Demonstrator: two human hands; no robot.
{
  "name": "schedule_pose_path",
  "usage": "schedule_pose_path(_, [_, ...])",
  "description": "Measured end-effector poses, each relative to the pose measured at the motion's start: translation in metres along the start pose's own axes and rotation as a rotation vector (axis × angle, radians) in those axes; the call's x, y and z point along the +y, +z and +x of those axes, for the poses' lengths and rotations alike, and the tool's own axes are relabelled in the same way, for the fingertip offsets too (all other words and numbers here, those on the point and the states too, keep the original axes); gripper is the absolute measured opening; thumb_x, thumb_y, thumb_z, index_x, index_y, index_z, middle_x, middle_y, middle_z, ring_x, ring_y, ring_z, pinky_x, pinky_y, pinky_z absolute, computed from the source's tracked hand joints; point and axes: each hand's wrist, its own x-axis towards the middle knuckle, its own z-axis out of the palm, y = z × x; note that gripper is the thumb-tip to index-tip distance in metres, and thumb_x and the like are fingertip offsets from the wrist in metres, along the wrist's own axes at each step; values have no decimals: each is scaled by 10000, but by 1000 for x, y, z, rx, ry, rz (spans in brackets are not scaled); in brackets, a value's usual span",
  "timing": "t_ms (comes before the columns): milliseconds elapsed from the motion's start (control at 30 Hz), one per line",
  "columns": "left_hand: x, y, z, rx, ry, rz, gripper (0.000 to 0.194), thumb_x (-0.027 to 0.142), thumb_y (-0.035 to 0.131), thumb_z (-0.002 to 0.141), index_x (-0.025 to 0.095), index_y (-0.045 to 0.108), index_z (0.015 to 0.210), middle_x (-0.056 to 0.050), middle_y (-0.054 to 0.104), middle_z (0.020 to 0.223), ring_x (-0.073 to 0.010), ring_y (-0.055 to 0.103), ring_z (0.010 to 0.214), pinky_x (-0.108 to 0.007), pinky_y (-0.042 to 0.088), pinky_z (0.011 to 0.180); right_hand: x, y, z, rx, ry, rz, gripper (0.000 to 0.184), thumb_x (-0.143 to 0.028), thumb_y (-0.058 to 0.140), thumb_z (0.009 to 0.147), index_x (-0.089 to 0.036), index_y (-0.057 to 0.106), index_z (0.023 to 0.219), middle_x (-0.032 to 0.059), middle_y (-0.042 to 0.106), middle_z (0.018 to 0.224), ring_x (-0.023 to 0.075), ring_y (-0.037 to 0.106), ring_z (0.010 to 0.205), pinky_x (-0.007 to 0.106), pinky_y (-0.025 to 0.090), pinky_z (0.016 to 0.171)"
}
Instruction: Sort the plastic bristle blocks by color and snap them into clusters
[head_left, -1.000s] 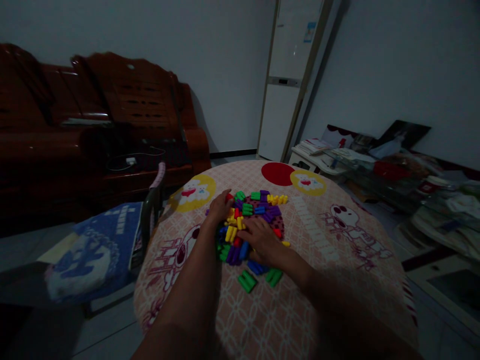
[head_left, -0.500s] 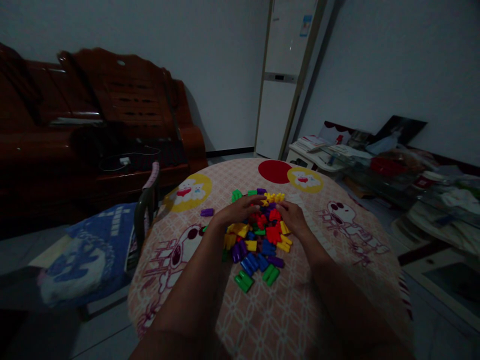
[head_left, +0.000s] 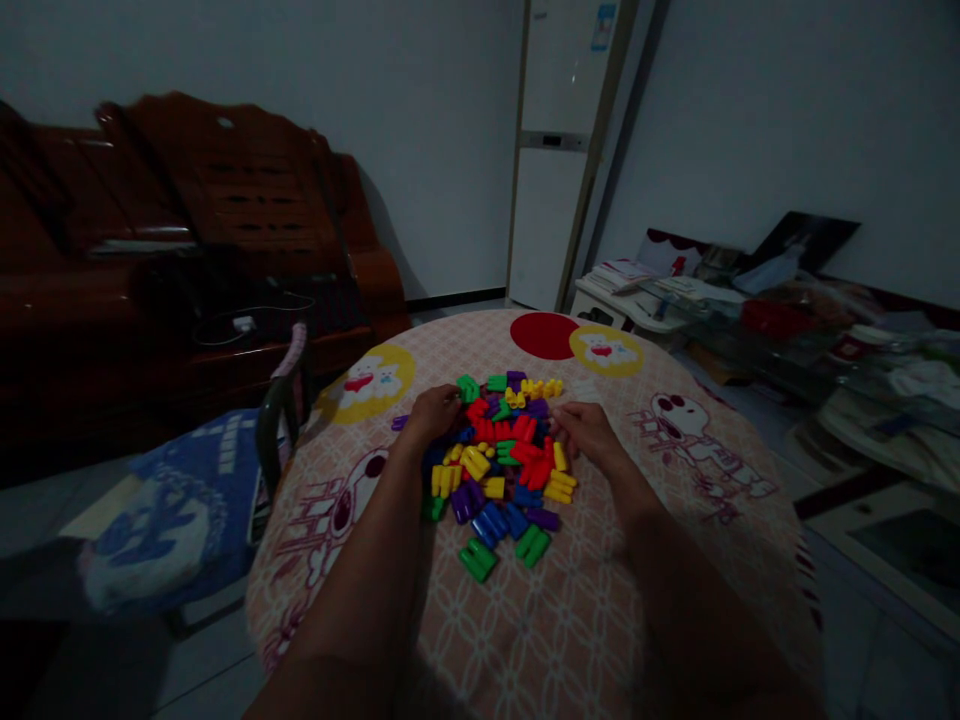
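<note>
while a chair (head_left: 172, 510) stands at left, the left hand (head_left: 436, 410) curls beside a green block (head_left: 468, 388); the blocks (head_left: 475, 462) lie heaped on the table (head_left: 525, 640), the right hand (head_left: 586, 428) curved at their right edge, either one's grip impossible to tell

Small, shiny plastic blocks (head_left: 493, 431), red, yellow, green, blue and purple, are lying loosely jumbled before you.

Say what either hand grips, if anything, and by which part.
Cannot be told: the bare left hand and bare right hand flank the heap of glossy, multicoloured plastic blocks; any grip is unclear.
</note>
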Motion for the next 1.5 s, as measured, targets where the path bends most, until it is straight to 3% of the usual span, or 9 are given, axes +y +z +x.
schedule_pose_path(133, [17, -3, -9, -252, 90, -460, 380, 336, 505, 889, 152, 704, 1155, -74, 762, 947, -176, 698, 708, -297, 562, 655, -1, -1, 0, 101, 42, 44, 236, -368, 577, 776, -155, 680, 768, 15, 663, 646, 86, 487, 401, 193, 333, 352])
schedule_pose_path(200, [21, -4, -11, -284, 96, -565, 403, 370, 505, 882, 147, 697, 1157, -76, 762, 942, -162, 683, 660, -275, 539, 591, 2, -1, 1, 124, 23, 7, 218, -329, 570, 784, -160, 701, 827, 20, 677, 687, 113, 556, 476, 213, 415, 415])
schedule_pose_path(300, [14, -2, -6, -172, 28, -573, 397, 329, 504, 850, 134, 693, 1139, -87, 767, 933, -156, 668, 619, -262, 520, 546, 4, 7, 0, 143, -189, -112, 236, -295, 574, 812, -179, 726, 950, 55, 730, 891, 177, 674, 773, 295, 551, 698])
schedule_pose_path(367, [5, 1, -1, -93, -6, -521, 384, 302, 507, 826, 130, 703, 1108, -88, 772, 926, -165, 675, 632, -270, 532, 562, 3, 16, -1, 128, -348, -229, 260, -297, 586, 841, -190, 722, 1035, 84, 721, 1066, 209, 663, 982, 351, 524, 898])
schedule_pose_path(467, [-6, 3, 5, -3, -3, -351, 363, 305, 523, 818, 145, 731, 1068, -76, 777, 881, -192, 700, 705, -285, 551, 636, 2, 31, -5, 49, -440, -388, 268, -309, 612, 864, -174, 702, 1077, 118, 691, 1124, 234, 625, 1081, 390, 464, 1001])
schedule_pose_path(733, [-17, 3, 5, 25, 62, -27, 273, 275, 571, 803, 223, 785, 964, -38, 794, 937, -219, 713, 889, -295, 539, 836, 0, 33, -6, 81, -488, -393, 110, -201, 700, 752, -183, 672, 857, 78, 692, 970, 229, 611, 991, 354, 468, 924])
schedule_pose_path(933, [-22, 3, 6, 22, 86, -22, 288, 284, 567, 811, 214, 783, 989, -57, 789, 975, -227, 712, 895, -314, 534, 851, 6, -2, 8, 379, -306, -227, 150, -292, 613, 787, -186, 701, 847, 29, 715, 810, 180, 638, 755, 283, 489, 732])
schedule_pose_path(1067, [-22, 5, 7, 7, 85, -20, 315, 297, 552, 824, 203, 781, 1019, -64, 787, 946, -224, 714, 873, -297, 536, 816, 26, -28, 20, 531, -166, -374, 151, -254, 601, 754, -162, 717, 781, 70, 725, 773, 187, 634, 712, 284, 466, 703])
schedule_pose_path(1500, [-24, 5, 6, 3, 78, -41, 322, 298, 550, 819, 196, 777, 1023, -58, 788, 943, -219, 709, 872, -291, 540, 800, 33, -32, 28, 441, -131, -515, 152, -263, 650, 720, -159, 758, 751, 45, 732, 724, 158, 620, 669, 253, 425, 646])
